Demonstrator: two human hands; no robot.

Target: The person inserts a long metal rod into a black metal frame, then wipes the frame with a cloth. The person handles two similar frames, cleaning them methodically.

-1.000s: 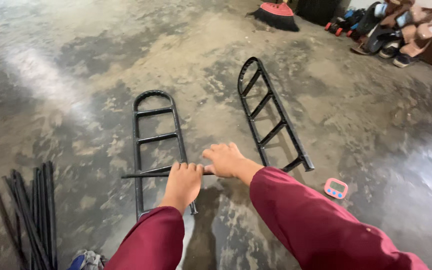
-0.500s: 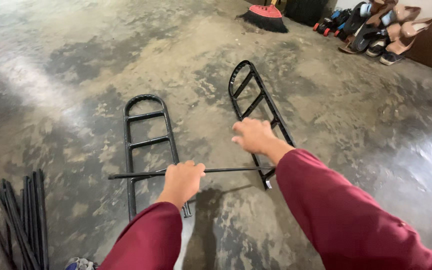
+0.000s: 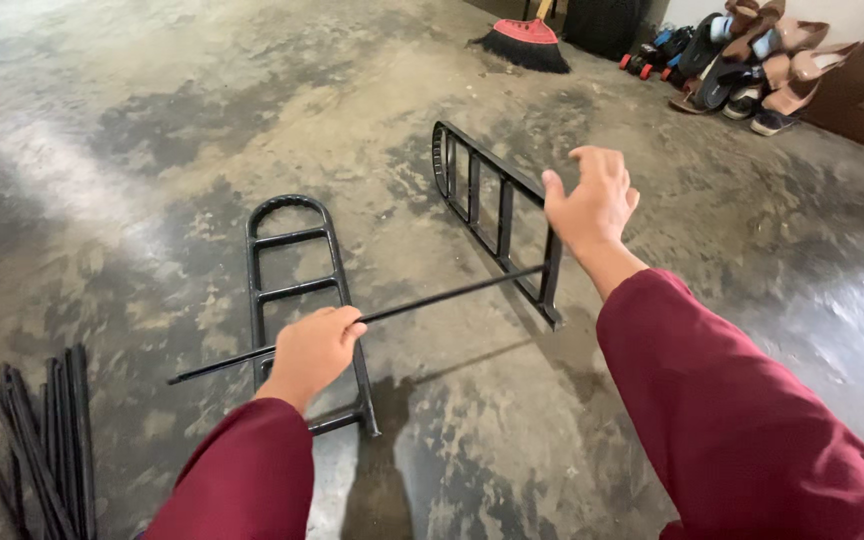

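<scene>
A: Your left hand (image 3: 314, 347)?
B: Fist closed round a thin black rod (image 3: 422, 305) pointing to 2 o'clock, over the flat ladder frame (image 3: 297, 290).
A: Right hand (image 3: 592, 205)?
B: Fingers spread, holding nothing, beside the upright frame (image 3: 497, 215) at 1 o'clock.

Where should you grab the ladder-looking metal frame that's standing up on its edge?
Probably by its top side rail, coming down from above. The black frame is tipped up on one long edge, so that upper rail is bare and thin enough for fingers to wrap around. The right hand hovers open just by it, while the left hand holds a thin black rod.
</scene>
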